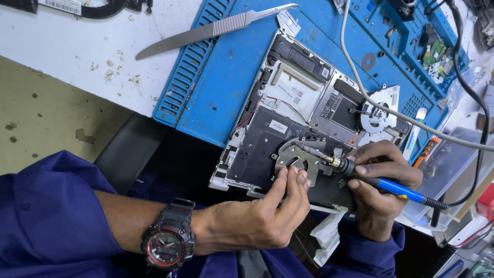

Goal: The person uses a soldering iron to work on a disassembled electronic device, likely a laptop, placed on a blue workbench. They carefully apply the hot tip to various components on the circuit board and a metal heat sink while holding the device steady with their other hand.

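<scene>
Soldering iron (360,175) tip behind fan (298,157)

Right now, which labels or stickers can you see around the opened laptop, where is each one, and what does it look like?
White rectangular sticker: on the dark panel of the opened laptop, small, dark print.
White label: top left on the white table, barcode stripes, cut off by the frame.
No screens or packages show.

Bright, even light falls from above on my bench; the white table (67,46) glares near its top left corner. Soft shadow gathers below its edge. Focus is sharp, corners slightly stretched.
</scene>
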